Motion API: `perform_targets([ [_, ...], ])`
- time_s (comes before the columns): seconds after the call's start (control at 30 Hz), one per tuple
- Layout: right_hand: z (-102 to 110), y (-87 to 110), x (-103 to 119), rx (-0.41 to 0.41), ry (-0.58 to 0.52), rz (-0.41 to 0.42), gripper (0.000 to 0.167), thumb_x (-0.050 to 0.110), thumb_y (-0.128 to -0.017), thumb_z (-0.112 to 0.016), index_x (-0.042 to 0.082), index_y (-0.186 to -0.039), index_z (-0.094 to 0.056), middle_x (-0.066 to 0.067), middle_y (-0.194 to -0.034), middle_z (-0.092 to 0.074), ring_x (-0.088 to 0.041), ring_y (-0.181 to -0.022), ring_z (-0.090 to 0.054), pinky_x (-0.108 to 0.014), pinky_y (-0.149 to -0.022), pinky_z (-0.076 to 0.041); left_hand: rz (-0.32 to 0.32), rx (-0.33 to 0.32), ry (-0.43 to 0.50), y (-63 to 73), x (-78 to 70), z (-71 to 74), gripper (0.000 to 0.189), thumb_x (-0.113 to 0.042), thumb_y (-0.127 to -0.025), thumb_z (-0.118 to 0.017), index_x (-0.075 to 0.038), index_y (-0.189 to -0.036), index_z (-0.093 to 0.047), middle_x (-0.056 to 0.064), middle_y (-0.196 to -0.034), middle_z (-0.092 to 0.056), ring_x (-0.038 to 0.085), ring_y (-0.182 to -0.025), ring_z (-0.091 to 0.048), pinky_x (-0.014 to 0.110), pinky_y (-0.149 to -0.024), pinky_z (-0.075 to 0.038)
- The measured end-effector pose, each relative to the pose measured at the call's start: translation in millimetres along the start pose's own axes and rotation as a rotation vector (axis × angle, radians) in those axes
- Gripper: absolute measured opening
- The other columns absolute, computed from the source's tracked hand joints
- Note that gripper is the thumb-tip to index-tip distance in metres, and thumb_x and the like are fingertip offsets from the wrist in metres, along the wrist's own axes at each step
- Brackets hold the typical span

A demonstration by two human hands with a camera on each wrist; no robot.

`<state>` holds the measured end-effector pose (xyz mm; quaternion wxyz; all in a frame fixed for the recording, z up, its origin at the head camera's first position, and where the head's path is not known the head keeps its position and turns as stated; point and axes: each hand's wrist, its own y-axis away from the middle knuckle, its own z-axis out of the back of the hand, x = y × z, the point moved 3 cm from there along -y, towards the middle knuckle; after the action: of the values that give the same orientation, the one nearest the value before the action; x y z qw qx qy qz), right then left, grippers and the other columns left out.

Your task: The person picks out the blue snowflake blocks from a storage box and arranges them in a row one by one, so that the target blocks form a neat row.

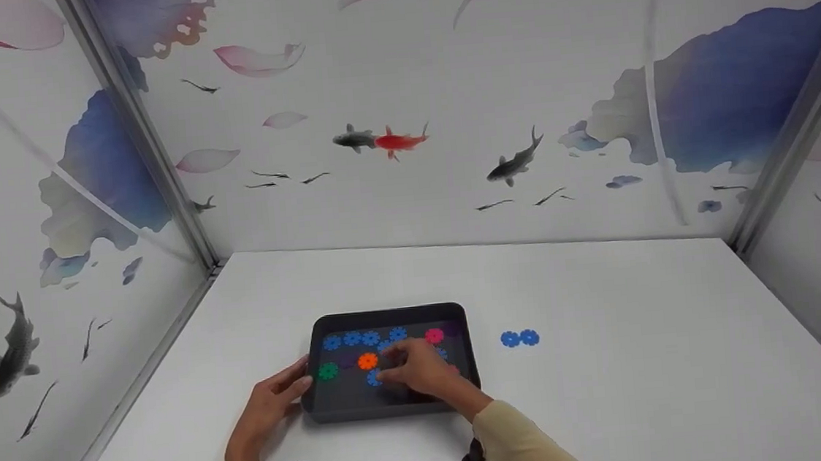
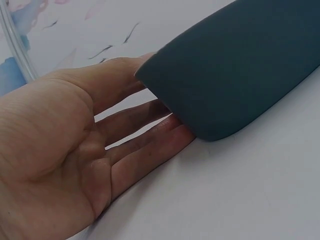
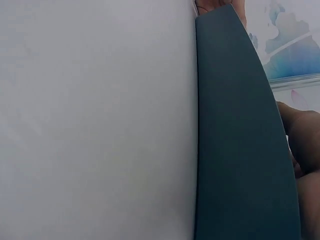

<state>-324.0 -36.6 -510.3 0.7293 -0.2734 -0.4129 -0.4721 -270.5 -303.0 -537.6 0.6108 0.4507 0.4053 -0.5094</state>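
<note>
- Looking at your right hand (image 1: pixel 423 366), is it pinching anything?
- It doesn't appear so: thumb and forefinger are parted over the dark tray (image 1: pixel 355 414), with a blue notched disc (image 1: pixel 373 378) just beside your thumb tip. Picking that one seems the likely step, so pinch it by its rim and spare the orange notched disc (image 1: pixel 368 360) just left of your fingertips.
- And your left hand (image 1: pixel 268 398)?
- It grips the tray's side wall, thumb on the rim; that should steady things.
- Any edges to mind?
- Your right forearm (image 1: pixel 472 396) crosses the tray's near corner, so raise it before swinging out. Rightward of that hand, beyond the wall, lie two joined-looking blue discs (image 1: pixel 520 338); bare tabletop (image 1: pixel 648 366) farther right gives you room.
</note>
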Motion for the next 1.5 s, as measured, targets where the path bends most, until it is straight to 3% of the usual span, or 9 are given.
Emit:
perform_targets([
  [0.27,-7.4,-2.7,-4.3,-0.030,-0.059,-0.063,0.034,0.018,-0.081,-0.084,0.003,-0.110,-0.074,-0.009,-0.103,-0.072,-0.016,-0.086,-0.062,-0.036,-0.085,-0.060,0.002,0.005,0.009,1.7,0.8,0.1,0.057,-0.031,-0.097,-0.066,-0.017,-0.149,-0.049,0.013,-0.156,-0.045,0.036,-0.142,-0.047,0.048,-0.106,-0.052],
  [0.63,-8.2,-5.1,0.7,-0.010,-0.007,-0.087,0.030,0.017,-0.078,-0.087,0.004,-0.103,-0.076,-0.007,-0.100,-0.073,-0.014,-0.084,-0.062,-0.035,-0.082,-0.060,-0.012,-0.002,0.009,1.1,-0.3,0.3,0.057,-0.031,-0.097,-0.067,-0.016,-0.149,-0.049,0.014,-0.156,-0.046,0.036,-0.140,-0.049,0.047,-0.104,-0.053],
  [0.93,-10.1,-5.9,5.1,-0.004,0.033,-0.124,0.029,0.015,-0.076,-0.088,0.005,-0.101,-0.076,-0.006,-0.100,-0.072,-0.017,-0.088,-0.062,-0.040,-0.088,-0.059,-0.015,-0.004,0.011,1.5,-0.4,0.4,0.056,-0.031,-0.097,-0.067,-0.017,-0.148,-0.050,0.014,-0.155,-0.046,0.035,-0.139,-0.050,0.046,-0.102,-0.054],
  [1.5,-17.1,-12.3,7.2,-0.010,0.103,-0.112,0.023,0.011,-0.080,-0.084,0.003,-0.098,-0.073,-0.007,-0.096,-0.069,-0.019,-0.082,-0.059,-0.038,-0.082,-0.060,0.004,-0.007,0.012,-0.2,0.4,0.5,0.055,-0.032,-0.096,-0.068,-0.018,-0.147,-0.052,0.012,-0.155,-0.047,0.034,-0.141,-0.048,0.047,-0.105,-0.052],
])
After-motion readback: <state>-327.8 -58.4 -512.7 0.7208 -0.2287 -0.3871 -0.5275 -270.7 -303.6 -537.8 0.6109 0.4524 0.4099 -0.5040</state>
